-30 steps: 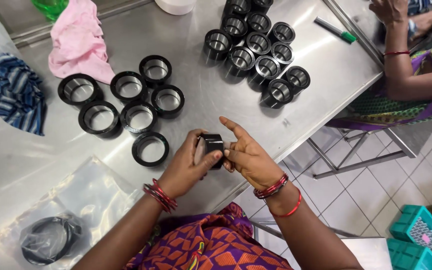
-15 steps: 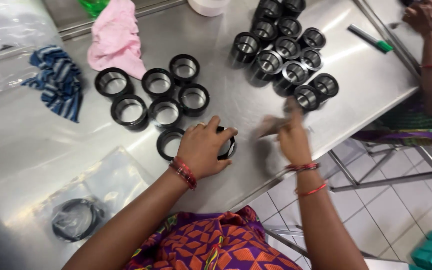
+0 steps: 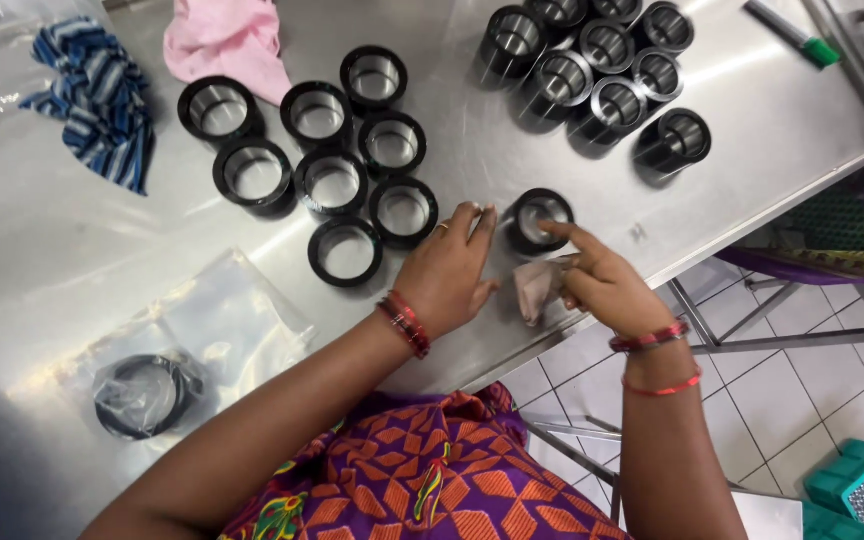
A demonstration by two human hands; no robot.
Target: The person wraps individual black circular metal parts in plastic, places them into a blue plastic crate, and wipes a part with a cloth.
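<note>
A short black ring with a shiny metal inside point(image 3: 537, 220) stands on the steel table point(image 3: 72, 250) near its front edge. My left hand point(image 3: 447, 268) lies low on the table, its fingertips pressed against the ring's left side. My right hand point(image 3: 602, 285) is just right of it, with the index finger stretched onto the ring's rim. The other fingers of my right hand pinch a small pinkish cloth point(image 3: 535, 290).
Several similar black rings point(image 3: 330, 182) stand grouped to the left, and taller black sleeves point(image 3: 592, 70) at the back right. A pink cloth point(image 3: 227, 40), a blue striped cloth point(image 3: 102, 95), a bagged black ring point(image 3: 147, 392) and a green marker point(image 3: 792, 35) lie around. Another person's patterned clothing point(image 3: 852, 225) is at the right.
The ring, held up in both hands a second ago, now stands on the table to the right of the group. My right hand has come back to it with the small cloth.
</note>
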